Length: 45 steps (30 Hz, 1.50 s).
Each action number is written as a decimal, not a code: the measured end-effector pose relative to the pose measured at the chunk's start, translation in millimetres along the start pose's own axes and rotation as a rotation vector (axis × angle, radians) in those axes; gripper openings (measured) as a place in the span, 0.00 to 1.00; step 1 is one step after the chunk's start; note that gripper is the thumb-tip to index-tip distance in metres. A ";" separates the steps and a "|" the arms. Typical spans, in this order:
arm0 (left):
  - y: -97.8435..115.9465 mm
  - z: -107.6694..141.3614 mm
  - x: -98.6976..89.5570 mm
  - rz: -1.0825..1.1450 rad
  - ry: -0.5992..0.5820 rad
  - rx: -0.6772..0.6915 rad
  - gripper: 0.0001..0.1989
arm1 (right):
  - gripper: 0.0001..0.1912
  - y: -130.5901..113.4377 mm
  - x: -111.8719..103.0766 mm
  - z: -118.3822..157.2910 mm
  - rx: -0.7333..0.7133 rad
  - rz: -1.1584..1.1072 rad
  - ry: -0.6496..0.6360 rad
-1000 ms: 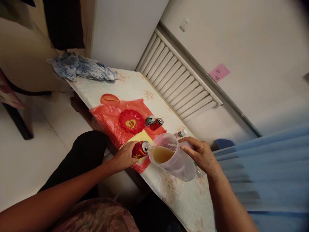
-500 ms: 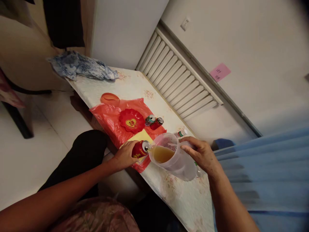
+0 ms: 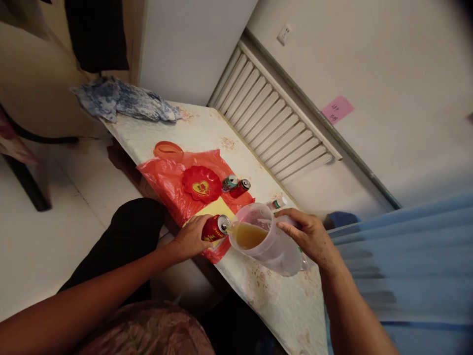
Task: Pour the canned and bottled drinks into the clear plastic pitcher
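My left hand (image 3: 190, 237) is closed around a red drink can (image 3: 215, 230) with yellow lettering, its open top facing right. Gripped at the handle by my right hand (image 3: 308, 234), a translucent plastic pitcher (image 3: 281, 254) tips toward the can. Yellowish-brown liquid (image 3: 250, 235) lies inside the pitcher and reaches its lip, with a thin stream at the can's opening. Beneath the can are a yellow sheet (image 3: 221, 209) and a red plastic bag (image 3: 166, 180). Part of a clear bottle (image 3: 305, 261) shows behind the pitcher.
On the bag sit a red scalloped plate (image 3: 201, 184), a green can (image 3: 229, 183) and another red can (image 3: 241, 188). A round orange-red lid (image 3: 169, 150) and a blue patterned cloth (image 3: 129, 101) lie farther along the table (image 3: 207, 129). A radiator (image 3: 271, 111) borders the far side.
Almost nothing differs. Both hands hold the can and the pitcher in nearly the same place, with the stream still between them.
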<state>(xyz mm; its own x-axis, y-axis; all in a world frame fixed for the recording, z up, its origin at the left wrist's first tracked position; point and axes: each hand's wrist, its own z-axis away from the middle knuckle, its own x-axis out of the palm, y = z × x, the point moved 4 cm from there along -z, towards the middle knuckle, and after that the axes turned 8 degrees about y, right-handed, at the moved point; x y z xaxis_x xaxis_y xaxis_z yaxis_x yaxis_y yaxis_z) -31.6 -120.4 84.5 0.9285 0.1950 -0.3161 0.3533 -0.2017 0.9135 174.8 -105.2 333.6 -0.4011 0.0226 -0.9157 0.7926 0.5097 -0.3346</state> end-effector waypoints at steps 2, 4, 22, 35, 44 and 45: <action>0.1 -0.2 0.2 0.001 -0.001 -0.003 0.31 | 0.14 0.3 -0.1 -0.2 0.001 0.006 -0.002; 0.1 -0.4 0.3 -0.002 -0.007 -0.003 0.32 | 0.13 0.2 -0.1 -0.4 0.007 0.003 -0.009; 0.1 0.6 -0.1 -0.004 -0.014 -0.001 0.31 | 0.13 0.1 -0.3 0.2 0.025 0.007 -0.008; 0.6 0.6 0.5 -0.022 -0.041 0.006 0.32 | 0.13 2.0 0.2 0.4 0.029 -0.002 -0.009; 0.6 1.1 0.6 -0.028 -0.042 -0.006 0.32 | 0.13 2.5 0.8 0.2 0.018 -0.008 -0.009; 0.5 1.1 0.8 -0.030 -0.044 -0.002 0.32 | 0.13 2.4 1.2 0.3 0.018 -0.011 -0.010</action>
<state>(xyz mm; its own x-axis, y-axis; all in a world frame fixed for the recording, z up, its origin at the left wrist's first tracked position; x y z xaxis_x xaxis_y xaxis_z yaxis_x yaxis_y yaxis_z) -30.5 -121.4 84.4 0.9214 0.1588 -0.3546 0.3813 -0.1940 0.9039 176.4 -104.2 331.7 -0.4056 0.0086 -0.9140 0.7961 0.4947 -0.3486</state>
